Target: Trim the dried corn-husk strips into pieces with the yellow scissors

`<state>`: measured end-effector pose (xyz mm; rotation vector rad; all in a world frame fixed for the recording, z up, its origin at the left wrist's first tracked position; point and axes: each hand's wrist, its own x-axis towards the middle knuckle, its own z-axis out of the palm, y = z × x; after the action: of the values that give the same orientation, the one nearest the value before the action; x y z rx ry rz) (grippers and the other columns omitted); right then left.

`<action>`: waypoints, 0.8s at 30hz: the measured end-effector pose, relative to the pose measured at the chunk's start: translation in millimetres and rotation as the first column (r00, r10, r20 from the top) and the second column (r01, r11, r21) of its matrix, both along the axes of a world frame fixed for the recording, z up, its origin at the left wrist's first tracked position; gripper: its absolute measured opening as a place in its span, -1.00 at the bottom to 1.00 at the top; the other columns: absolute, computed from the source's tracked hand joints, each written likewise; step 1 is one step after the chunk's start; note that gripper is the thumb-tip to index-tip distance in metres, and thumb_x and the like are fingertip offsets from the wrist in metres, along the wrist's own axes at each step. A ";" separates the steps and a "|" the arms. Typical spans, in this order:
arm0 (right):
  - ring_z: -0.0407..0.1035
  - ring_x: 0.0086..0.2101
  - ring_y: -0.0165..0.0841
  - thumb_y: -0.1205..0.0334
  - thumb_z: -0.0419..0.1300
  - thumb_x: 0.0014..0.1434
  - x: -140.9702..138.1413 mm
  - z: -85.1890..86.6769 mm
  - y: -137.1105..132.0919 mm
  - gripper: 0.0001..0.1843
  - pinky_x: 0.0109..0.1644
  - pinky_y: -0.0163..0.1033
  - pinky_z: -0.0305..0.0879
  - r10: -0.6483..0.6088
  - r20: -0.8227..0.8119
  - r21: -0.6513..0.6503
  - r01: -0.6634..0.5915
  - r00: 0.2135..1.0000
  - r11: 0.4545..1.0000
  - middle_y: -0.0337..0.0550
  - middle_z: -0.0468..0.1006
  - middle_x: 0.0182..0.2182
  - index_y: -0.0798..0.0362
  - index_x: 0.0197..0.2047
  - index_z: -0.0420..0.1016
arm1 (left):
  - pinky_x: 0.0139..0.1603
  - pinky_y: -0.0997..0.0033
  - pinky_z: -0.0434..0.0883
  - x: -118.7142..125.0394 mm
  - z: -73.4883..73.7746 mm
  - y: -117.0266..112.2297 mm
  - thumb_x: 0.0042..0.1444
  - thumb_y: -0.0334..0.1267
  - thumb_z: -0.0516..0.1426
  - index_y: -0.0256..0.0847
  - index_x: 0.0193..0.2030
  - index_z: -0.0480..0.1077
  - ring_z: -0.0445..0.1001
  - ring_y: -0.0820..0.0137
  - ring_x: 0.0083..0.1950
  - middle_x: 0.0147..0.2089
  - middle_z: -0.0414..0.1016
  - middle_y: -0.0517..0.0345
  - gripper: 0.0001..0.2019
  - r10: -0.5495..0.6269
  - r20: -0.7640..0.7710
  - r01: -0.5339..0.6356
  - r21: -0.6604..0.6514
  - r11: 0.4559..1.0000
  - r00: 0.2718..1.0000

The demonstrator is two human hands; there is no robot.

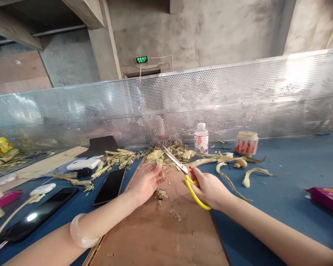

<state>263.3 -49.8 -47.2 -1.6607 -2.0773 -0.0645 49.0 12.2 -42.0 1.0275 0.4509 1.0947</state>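
My left hand (147,183), with a pale bangle (81,232) on its forearm, pinches a small piece of dried plant (161,170) over the brown board (188,229). My right hand (209,186) grips yellow-handled scissors (195,194) whose blades point up and left, beside the left fingertips; the blades look nearly closed. Behind both hands lies a heap of dried, yellowish plant pieces (180,151). A small clump of dried bits (161,195) rests on the board just below my left fingers.
A white labelled bottle (201,138) and a jar (246,143) stand at the back right. Phones (109,187) and dried stalks (118,160) lie to the left. A purple packet (327,197) is at far right. A perforated metal screen (177,107) runs behind the table.
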 end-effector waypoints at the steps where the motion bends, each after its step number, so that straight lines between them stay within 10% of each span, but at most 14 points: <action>1: 0.29 -0.54 -0.35 0.01 -0.11 0.22 0.6 0.5 0.7 -0.74 -0.49 -0.32 -0.14 -0.015 -0.012 -0.001 0.015 1.000 1.000 -0.18 0.42 -0.53 0.02 -0.32 0.15 | -0.28 0.46 0.41 -0.1 -0.1 -0.1 -0.02 -0.34 0.27 -0.23 -0.38 0.41 0.46 0.49 -0.33 -0.31 0.49 0.18 -0.89 -0.009 -0.005 0.009 0.005 1.000 1.000; 24: 0.29 -0.53 -0.35 -0.03 -0.05 0.19 15.8 -6.2 8.3 -0.72 -0.45 -0.32 0.01 0.120 0.031 0.083 -0.123 0.992 0.989 -0.21 0.42 -0.50 0.03 -0.27 0.21 | -0.23 0.40 0.34 4.6 4.2 -12.3 0.01 -0.33 0.24 -0.23 -0.40 0.42 0.42 0.45 -0.31 -0.40 0.44 0.17 -0.93 -0.110 -0.095 0.108 -0.028 0.994 0.989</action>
<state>279.1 -41.5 -53.3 -1.4878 -2.1592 -0.1333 53.7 -0.1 -37.9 1.0753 0.4780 0.9433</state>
